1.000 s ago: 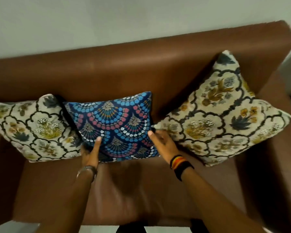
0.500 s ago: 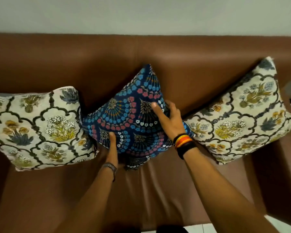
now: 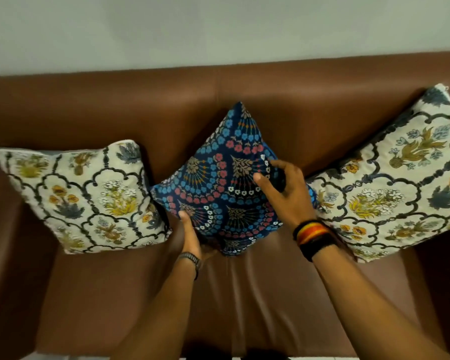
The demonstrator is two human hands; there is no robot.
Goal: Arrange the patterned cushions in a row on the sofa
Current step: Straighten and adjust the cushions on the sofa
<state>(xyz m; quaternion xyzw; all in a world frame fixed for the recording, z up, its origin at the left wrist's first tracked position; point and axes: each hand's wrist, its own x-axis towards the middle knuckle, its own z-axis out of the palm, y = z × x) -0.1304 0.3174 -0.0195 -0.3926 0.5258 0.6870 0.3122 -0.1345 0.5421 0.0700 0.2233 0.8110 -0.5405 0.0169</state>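
A dark blue cushion [image 3: 218,178] with red and blue fan patterns stands on one corner like a diamond in the middle of the brown leather sofa [image 3: 244,294], leaning on the backrest. My left hand [image 3: 192,240] grips its lower left edge from below. My right hand [image 3: 283,193] pinches its right corner. A cream floral cushion [image 3: 83,201] leans at the left, touching the blue one. A second cream floral cushion [image 3: 395,188] leans at the right, tilted on its corner.
The sofa's armrests rise at the left [image 3: 8,281] and right [image 3: 447,294]. A pale wall [image 3: 218,29] runs behind the backrest. Bare seat leather lies in front of the cushions.
The blue cushion has been turned from lying flat to standing on its corner and shifted right towards the sofa's middle. Both hands stayed on it; my right hand moved up to its right corner.
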